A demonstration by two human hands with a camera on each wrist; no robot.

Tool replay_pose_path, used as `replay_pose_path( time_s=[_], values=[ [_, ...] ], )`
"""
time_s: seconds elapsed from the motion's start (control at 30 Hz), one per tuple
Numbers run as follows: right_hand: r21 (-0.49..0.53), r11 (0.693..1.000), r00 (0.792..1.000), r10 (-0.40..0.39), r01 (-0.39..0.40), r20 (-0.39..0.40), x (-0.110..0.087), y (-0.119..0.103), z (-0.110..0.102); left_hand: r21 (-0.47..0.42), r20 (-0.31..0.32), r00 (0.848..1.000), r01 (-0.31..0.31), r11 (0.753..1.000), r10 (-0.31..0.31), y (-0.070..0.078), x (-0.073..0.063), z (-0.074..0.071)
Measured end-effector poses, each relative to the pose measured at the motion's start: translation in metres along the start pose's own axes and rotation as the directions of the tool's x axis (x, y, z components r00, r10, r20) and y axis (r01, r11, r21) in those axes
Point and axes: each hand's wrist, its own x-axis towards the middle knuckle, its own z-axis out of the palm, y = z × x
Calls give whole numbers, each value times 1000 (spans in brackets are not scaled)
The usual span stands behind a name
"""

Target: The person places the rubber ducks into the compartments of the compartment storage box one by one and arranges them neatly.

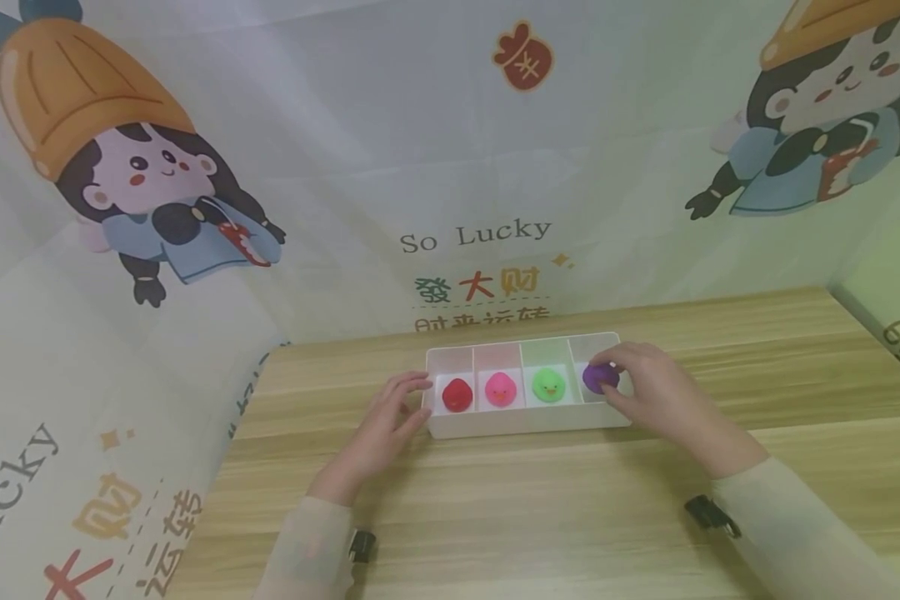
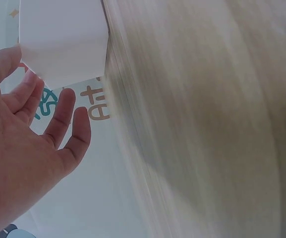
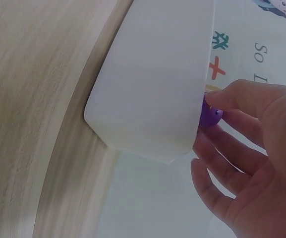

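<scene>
A white box (image 1: 528, 422) with four compartments stands on the wooden table. From left to right its compartments hold a red rubber duck (image 1: 457, 396), a pink rubber duck (image 1: 501, 390) and a green rubber duck (image 1: 549, 386). At the rightmost compartment my right hand (image 1: 656, 396) pinches a purple rubber duck (image 1: 598, 379) between thumb and fingers. In the right wrist view the purple duck (image 3: 211, 111) shows just above the box's rim, partly hidden. My left hand (image 1: 386, 421) touches the box's left end with its fingertips, fingers relaxed, as the left wrist view also shows.
The wooden table (image 1: 525, 508) extends around the box. Behind it hangs a printed cloth backdrop (image 1: 360, 167) with cartoon figures and lettering, which also covers the left and right sides. Black clips (image 1: 362, 546) sit at both sleeves.
</scene>
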Motion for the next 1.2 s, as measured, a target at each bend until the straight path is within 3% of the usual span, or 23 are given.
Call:
replay_pose_path(
  time_s=[0.27, 0.73, 1.2],
  values=[
    [4, 1000, 999, -11, 10, 43, 7, 7, 4, 12, -10, 1000, -20, 1000, 20, 0, 0, -1],
    [1, 998, 983, 58, -59, 177, 18, 16, 11, 44, -22, 1000, -21, 999, 22, -1, 0, 0],
    [-57, 998, 979, 41, -30, 199, 26, 21, 16, 43, -22, 1000, -2, 999, 2, 0, 0, 0]
  ],
)
